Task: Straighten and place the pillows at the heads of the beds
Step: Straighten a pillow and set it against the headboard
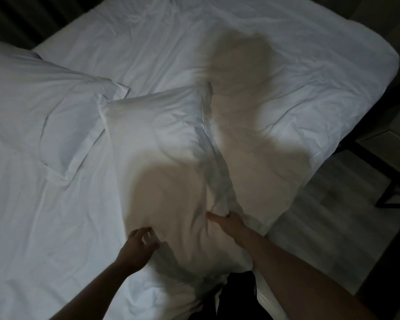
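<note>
Head view shows the task mid-way: the right hand (226, 224) pinches the near pillow (162, 144), the left hand (136, 245) hovers loosely spread, and the second pillow (39, 107) lies crooked on the bed (286, 54).

Both forearms are showing bare from where they enter the view down to the wrists, with no sleeve covering either one. The left hand (139, 247) is wearing nothing on its fingers or wrist, and the right hand (229, 224) is likewise going without a glove, ring or watch (as far as the dim light lets me tell). Dark clothing (237, 296), black or near it, is showing low between the arms.
</note>
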`<state>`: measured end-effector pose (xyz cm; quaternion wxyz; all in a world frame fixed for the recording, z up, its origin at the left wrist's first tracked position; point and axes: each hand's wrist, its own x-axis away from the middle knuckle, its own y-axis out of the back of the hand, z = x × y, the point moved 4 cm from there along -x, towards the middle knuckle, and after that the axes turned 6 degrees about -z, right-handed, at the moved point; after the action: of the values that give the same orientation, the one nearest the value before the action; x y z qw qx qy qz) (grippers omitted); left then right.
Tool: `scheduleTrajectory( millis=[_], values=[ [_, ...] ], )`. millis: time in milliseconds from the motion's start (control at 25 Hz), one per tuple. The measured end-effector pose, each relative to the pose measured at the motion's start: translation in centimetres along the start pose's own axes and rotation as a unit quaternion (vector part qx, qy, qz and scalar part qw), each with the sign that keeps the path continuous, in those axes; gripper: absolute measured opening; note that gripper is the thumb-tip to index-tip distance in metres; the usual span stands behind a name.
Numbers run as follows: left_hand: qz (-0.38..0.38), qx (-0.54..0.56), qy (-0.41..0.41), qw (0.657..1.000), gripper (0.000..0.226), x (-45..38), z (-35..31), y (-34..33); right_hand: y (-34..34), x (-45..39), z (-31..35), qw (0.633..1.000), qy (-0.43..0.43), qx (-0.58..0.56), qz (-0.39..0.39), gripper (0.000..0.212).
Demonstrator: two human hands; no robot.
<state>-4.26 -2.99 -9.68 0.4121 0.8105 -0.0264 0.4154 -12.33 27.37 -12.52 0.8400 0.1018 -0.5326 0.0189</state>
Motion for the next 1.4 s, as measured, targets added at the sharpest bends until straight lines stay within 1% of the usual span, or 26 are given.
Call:
scheduleTrajectory(
  millis=[40,120,200,240,320,400,480,520,560,600,640,680,720,800,880,920,1000,1080,1120,1240,1320,1400],
  values=[
    [0.007,-0.003,0.007,1.0,0.07,0.4,-0.3,0.2,-0.2,0.8,0.7,1.0,0.029,0.004,-0.005,0.07],
    [0.015,-0.001,-0.004,1.0,0.075,1.9,-1.1,0.8,-0.2,3.7,2.7,0.991,0.122,0.021,-0.056,0.044],
    [0.001,0.009,-0.051,0.999,0.07,3.9,-2.9,1.9,0.3,7.3,4.8,0.969,0.217,0.045,-0.112,0.017],
    [-0.013,0.02,-0.079,0.997,0.063,5.0,-4.0,2.7,0.4,9.3,5.8,0.96,0.249,0.052,-0.116,0.015],
    [-0.045,0.054,-0.146,0.987,0.05,7.8,-6.7,4.7,0.4,13.8,7.7,0.941,0.308,0.078,-0.114,0.019],
    [-0.08,0.094,-0.226,0.966,0.04,10.3,-9.5,6.7,0.7,17.9,9.1,0.91,0.377,0.12,-0.126,0.013],
    [-0.118,0.13,-0.293,0.94,0.035,11.9,-12.5,9.0,1.3,21.1,9.5,0.888,0.415,0.144,-0.133,0.008],
    [-0.132,0.135,-0.317,0.93,0.034,12.2,-14.0,10.1,1.6,22.3,9.1,0.884,0.426,0.146,-0.126,0.003],
    [-0.139,0.13,-0.337,0.922,0.035,12.3,-15.6,11.1,1.8,23.2,8.4,0.884,0.427,0.153,-0.117,0.013],
    [-0.137,0.113,-0.358,0.917,0.037,12.3,-17.2,11.9,2.0,23.9,7.5,0.887,0.421,0.159,-0.1,0.026],
    [-0.131,0.085,-0.384,0.91,0.041,12.2,-19.1,12.4,2.0,24.2,6.5,0.893,0.411,0.163,-0.083,0.037],
    [-0.122,0.041,-0.411,0.902,0.045,12.2,-20.8,12.5,2.0,24.5,5.5,0.895,0.404,0.174,-0.071,0.043],
    [-0.111,-0.017,-0.435,0.893,0.049,12.1,-22.3,12.3,1.9,24.8,4.7,0.895,0.4,0.188,-0.061,0.04],
    [-0.075,-0.146,-0.448,0.879,0.057,11.6,-24.1,11.0,1.9,25.4,3.5,0.886,0.403,0.219,-0.064,0.021],
    [-0.031,-0.249,-0.427,0.869,0.064,10.8,-24.0,9.5,2.2,26.2,2.9,0.878,0.408,0.239,-0.074,0.019],
    [-0.019,-0.279,-0.422,0.862,0.066,10.6,-23.6,8.8,2.3,26.6,2.6,0.874,0.406,0.253,-0.083,0.018],
    [-0.031,-0.298,-0.424,0.855,0.061,10.4,-22.6,7.9,2.6,27.4,2.1,0.862,0.402,0.294,-0.092,0.015],
    [-0.066,-0.299,-0.435,0.847,0.049,10.9,-22.4,7.9,2.7,28.0,1.3,0.85,0.401,0.328,-0.091,0.027],
    [-0.079,-0.3,-0.441,0.842,0.042,11.2,-22.4,8.2,2.9,28.0,0.9,0.851,0.396,0.333,-0.09,0.032],
    [-0.096,-0.308,-0.436,0.84,0.02,11.8,-21.9,9.7,3.7,28.0,0.3,0.861,0.385,0.318,-0.096,0.032],
    [-0.102,-0.299,-0.406,0.858,0.01,11.6,-20.8,10.1,4.2,28.4,0.1,0.867,0.381,0.306,-0.097,0.033],
    [-0.104,-0.264,-0.363,0.887,0.01,11.3,-19.2,9.6,4.9,28.4,-0.4,0.871,0.377,0.299,-0.101,0.035]
  ],
)
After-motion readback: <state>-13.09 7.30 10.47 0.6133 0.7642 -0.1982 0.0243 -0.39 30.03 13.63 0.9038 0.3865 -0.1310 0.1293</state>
